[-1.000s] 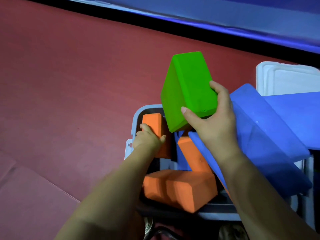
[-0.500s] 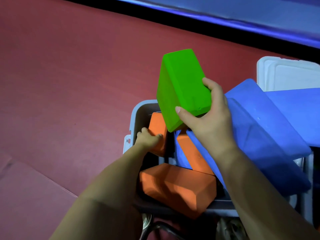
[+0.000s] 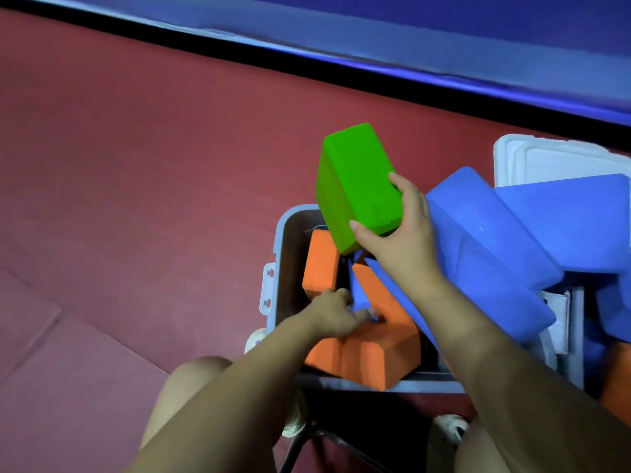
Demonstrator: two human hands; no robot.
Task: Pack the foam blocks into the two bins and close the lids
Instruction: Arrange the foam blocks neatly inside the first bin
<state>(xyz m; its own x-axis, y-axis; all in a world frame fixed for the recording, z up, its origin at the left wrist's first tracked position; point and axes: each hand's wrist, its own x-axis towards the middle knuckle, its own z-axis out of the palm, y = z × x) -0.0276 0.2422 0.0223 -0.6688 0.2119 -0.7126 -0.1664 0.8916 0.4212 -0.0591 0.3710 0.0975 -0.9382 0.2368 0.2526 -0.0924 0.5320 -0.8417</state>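
Observation:
A grey bin (image 3: 285, 268) stands on the red floor in front of me. Inside it an orange block (image 3: 321, 264) stands upright at the left, a second orange block (image 3: 375, 291) leans in the middle, and a third orange block (image 3: 368, 356) lies across the near side. My right hand (image 3: 399, 240) grips a green block (image 3: 355, 182) above the bin's far end. My left hand (image 3: 338, 312) reaches down between the orange blocks, fingers blurred and spread. Large blue blocks (image 3: 495, 254) are piled over the bin's right side.
A white lid (image 3: 560, 162) lies at the far right behind the blue blocks. A second bin's grey wall (image 3: 577, 336) shows at the right, with an orange piece beyond it. A dark border and blue mat run along the back. My knees and a chair frame are below.
My left hand has left the upright orange block and moved right and nearer, down among the blocks. The green block has stayed held above the bin.

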